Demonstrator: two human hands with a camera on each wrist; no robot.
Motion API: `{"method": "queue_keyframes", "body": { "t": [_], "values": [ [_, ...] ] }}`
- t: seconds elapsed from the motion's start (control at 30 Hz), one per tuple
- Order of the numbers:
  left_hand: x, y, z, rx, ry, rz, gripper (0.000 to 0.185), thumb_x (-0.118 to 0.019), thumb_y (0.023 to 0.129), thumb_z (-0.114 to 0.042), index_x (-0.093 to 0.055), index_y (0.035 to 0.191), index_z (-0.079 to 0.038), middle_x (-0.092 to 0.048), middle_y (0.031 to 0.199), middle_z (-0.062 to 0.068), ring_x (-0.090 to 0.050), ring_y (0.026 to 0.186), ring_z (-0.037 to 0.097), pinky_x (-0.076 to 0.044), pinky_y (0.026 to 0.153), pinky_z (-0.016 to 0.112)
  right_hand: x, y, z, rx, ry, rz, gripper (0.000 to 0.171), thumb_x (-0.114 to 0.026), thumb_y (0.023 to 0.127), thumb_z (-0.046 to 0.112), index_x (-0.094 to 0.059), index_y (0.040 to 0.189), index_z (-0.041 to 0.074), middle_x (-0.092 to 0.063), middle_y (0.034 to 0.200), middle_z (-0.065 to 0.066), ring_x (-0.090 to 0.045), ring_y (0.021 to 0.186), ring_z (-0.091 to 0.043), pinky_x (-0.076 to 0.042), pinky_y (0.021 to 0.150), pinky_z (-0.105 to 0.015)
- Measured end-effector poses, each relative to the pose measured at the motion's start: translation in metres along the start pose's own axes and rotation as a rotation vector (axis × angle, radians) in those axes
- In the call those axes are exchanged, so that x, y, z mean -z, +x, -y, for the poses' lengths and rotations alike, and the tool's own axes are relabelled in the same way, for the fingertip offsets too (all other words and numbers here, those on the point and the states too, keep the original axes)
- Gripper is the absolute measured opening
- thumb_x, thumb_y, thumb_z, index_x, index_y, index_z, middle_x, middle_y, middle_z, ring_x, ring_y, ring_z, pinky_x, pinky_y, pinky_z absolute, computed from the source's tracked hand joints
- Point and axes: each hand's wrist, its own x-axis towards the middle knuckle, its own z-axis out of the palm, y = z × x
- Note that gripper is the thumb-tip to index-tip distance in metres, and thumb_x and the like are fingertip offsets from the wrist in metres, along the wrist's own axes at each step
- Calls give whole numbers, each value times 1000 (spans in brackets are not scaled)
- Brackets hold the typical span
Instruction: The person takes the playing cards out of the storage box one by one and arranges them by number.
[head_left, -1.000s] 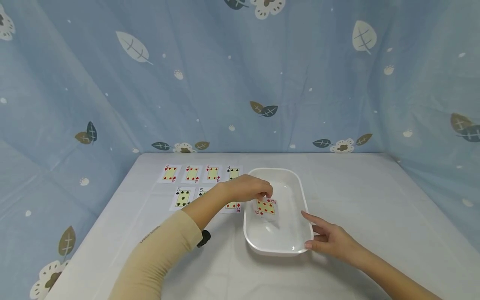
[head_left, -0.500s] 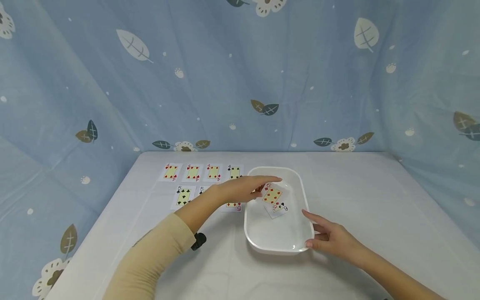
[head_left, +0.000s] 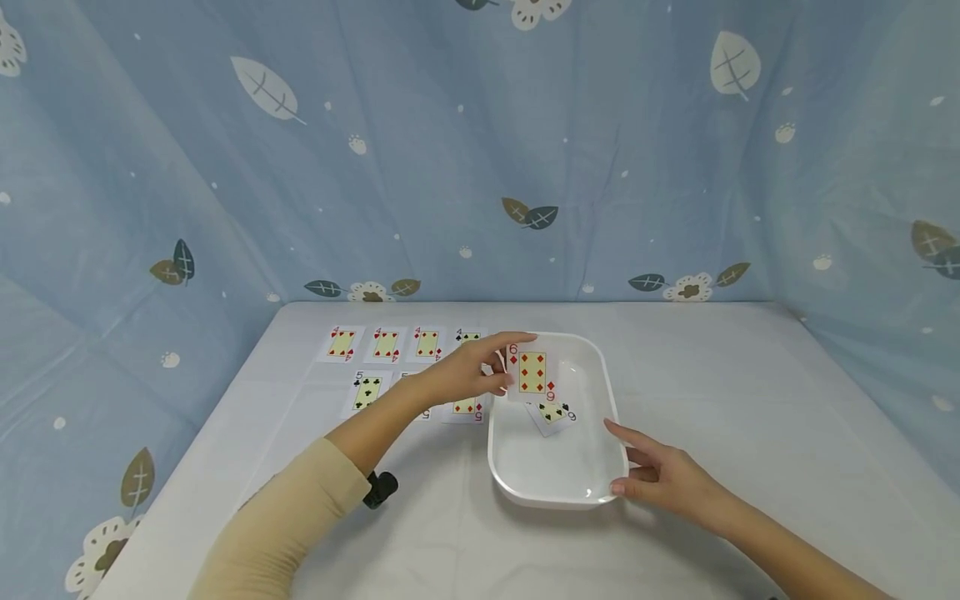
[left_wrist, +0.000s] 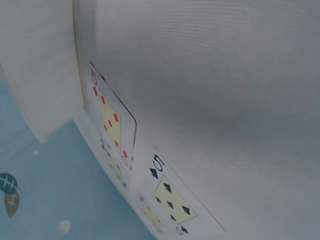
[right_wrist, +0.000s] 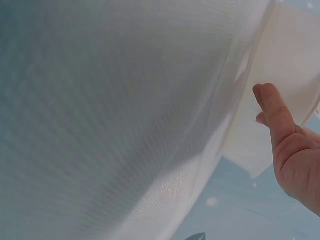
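Your left hand (head_left: 472,371) pinches the six of diamonds (head_left: 532,372) by its left edge, thumb below and forefinger stretched along the top, so the card stands face toward you, lifted above the far left part of the white tray (head_left: 596,492). That puts the card just right of the frame's centre in the head view. Under it, on the tray floor, a six of spades (head_left: 553,412) lies tilted, its lower right corner index showing.

Your right hand (head_left: 660,475) rests at the tray's near right corner, lower right of centre, with its fingers loosely spread and lightly bent; the fingertips touch the outer rim and grip nothing. In the right wrist view you can see one finger (right_wrist: 272,110) straight against the tray wall.

On the desk (head_left: 750,400) left of the tray, a far row of fours (head_left: 386,344) runs across, and below it a row of fives (head_left: 367,393), partly hidden by your left forearm. A small black object (head_left: 380,489) sits under your left sleeve (head_left: 292,525) in the lower left of the frame.
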Motion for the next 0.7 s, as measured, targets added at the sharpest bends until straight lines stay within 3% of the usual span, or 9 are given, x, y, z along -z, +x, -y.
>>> {"method": "queue_keyframes", "body": {
  "t": [0.17, 0.37, 0.7],
  "values": [
    [6, -12, 0, 43, -76, -35, 67, -66, 88, -9, -34, 146, -21, -52, 95, 12, -68, 79, 16, -57, 70, 36, 0, -1, -1, 18, 11, 9, 79, -72, 84, 22, -28, 145, -4, -49, 123, -41, -68, 96, -29, -56, 73, -30],
    [16, -30, 2, 59, -67, -56, 68, -68, 87, -12, -34, 146, -18, -53, 100, 11, -67, 81, 16, -57, 71, 32, 0, -1, -2, 30, 21, 8, 78, -71, 84, 21, -28, 145, -3, -50, 122, -40, -68, 96, -25, -56, 74, -29],
    [23, -69, 1, 157, -200, -55, 69, -69, 86, -11, -35, 145, -19, -59, 106, 12, -66, 82, 21, -57, 73, 38, 0, -1, -1, 31, 22, 8, 78, -71, 85, 21, -28, 145, -3, -50, 123, -41, -68, 96, -26, -56, 74, -29]
  ]
}}
